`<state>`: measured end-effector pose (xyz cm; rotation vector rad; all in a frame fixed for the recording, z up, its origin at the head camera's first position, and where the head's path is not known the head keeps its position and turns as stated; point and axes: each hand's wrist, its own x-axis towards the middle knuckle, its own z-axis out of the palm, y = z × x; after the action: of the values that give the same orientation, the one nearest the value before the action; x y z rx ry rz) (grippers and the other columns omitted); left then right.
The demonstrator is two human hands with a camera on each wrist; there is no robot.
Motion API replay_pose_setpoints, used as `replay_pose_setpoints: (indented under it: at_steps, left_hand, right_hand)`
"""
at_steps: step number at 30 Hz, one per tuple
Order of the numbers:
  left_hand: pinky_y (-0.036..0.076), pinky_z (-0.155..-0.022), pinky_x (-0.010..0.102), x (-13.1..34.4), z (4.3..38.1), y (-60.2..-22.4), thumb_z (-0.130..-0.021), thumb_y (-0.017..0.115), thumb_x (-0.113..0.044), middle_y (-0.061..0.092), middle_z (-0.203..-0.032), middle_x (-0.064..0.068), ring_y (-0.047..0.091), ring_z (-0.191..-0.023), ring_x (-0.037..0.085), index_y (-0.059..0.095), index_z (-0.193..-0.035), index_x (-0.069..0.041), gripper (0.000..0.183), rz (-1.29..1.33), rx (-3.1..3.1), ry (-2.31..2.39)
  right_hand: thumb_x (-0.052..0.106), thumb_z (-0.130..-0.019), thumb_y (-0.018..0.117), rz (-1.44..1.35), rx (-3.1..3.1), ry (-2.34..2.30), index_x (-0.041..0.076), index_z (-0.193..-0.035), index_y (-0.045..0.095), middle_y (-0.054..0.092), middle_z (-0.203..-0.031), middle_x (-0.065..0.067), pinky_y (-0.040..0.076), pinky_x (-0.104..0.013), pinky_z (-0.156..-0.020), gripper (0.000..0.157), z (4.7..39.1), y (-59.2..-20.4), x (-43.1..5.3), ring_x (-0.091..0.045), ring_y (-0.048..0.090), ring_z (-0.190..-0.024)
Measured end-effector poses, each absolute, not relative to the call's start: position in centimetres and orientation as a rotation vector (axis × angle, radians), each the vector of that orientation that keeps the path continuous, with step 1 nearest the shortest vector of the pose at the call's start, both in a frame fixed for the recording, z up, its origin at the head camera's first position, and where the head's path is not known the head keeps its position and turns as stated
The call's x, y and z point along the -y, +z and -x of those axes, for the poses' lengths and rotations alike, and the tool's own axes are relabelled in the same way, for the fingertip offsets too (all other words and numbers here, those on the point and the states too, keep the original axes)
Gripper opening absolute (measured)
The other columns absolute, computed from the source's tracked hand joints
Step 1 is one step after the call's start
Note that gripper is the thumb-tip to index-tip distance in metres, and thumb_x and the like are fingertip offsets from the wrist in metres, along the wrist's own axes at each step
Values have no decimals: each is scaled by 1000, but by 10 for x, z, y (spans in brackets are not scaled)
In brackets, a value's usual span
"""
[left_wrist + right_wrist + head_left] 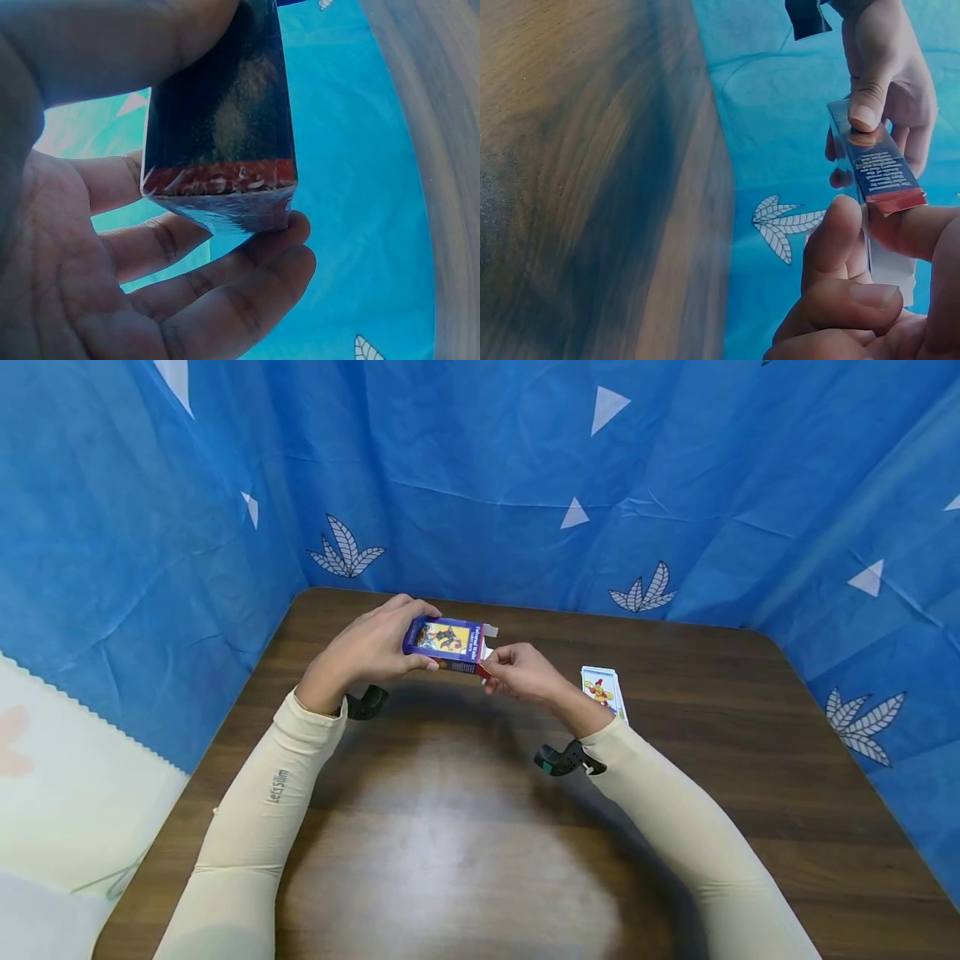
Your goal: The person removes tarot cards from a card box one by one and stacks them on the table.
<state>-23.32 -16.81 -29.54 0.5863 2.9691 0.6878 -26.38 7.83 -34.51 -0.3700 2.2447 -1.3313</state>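
A blue tarot card box (444,638) with a yellow picture on its face is held above the far part of the table. My left hand (381,639) grips its left end, thumb along the near side and fingers on the far side. In the left wrist view the thumb presses the dark narrow side of the box (225,112). White flaps stick out at the box's right end, which has a red edge. There my right hand (522,672) pinches the end of the box with thumb and finger, as the right wrist view shows beside the red edge (896,201).
A stack of cards (602,689) with a colourful figure on top lies on the wooden table (675,793), just beyond the right forearm. Blue curtains (480,477) with white shapes hang behind the table. White cloth (67,793) hangs at the left.
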Motion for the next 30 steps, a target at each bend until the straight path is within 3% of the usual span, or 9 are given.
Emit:
replay_pose_setpoints:
  at_steps: [4,8,12,18,25,30]
  left_hand:
    - [46,-97,48,169,234,-296,-80,82,-37,52,-128,14,50,-111,28,49,-139,-10,73,-575,-2976,682]
    - [47,-95,48,170,235,-295,-81,81,-36,53,-126,14,50,-111,28,49,-138,-10,71,-567,-2988,676]
    - [46,-96,49,171,236,-294,-81,81,-35,52,-126,15,49,-112,28,48,-139,-9,71,-554,-2984,681]
    - [46,-96,49,172,235,-295,-81,81,-35,52,-128,15,49,-113,28,48,-139,-10,71,-551,-2979,688]
    - [46,-96,49,175,233,-293,-82,80,-34,51,-128,14,49,-113,27,48,-139,-11,69,-543,-2988,699]
    - [46,-97,48,176,233,-289,-82,80,-35,51,-130,14,48,-114,27,48,-139,-11,70,-546,-2989,706]
  right_hand:
    - [23,-98,54,385,-2256,-1363,-1,-93,65,67,-78,-14,29,-25,-46,27,264,-345,-85,-11,40,-51]
    - [25,-97,58,327,-2277,-1405,3,-90,65,64,-74,-9,27,-25,-45,24,265,-344,-99,-10,37,-50]
    - [30,-97,60,272,-2272,-1445,6,-91,64,62,-70,-1,25,-25,-44,26,265,-343,-108,-10,35,-48]
    - [36,-96,62,279,-2222,-1528,5,-97,61,65,-76,-2,26,-25,-44,31,261,-342,-109,-11,37,-49]
    - [24,-96,64,139,-2160,-1850,8,-103,59,65,-70,8,33,-22,-44,19,269,-346,-124,-8,51,-50]
    - [16,-92,69,82,-2182,-2207,7,-108,62,66,-70,9,35,-18,-42,19,280,-346,-147,-4,46,-47]
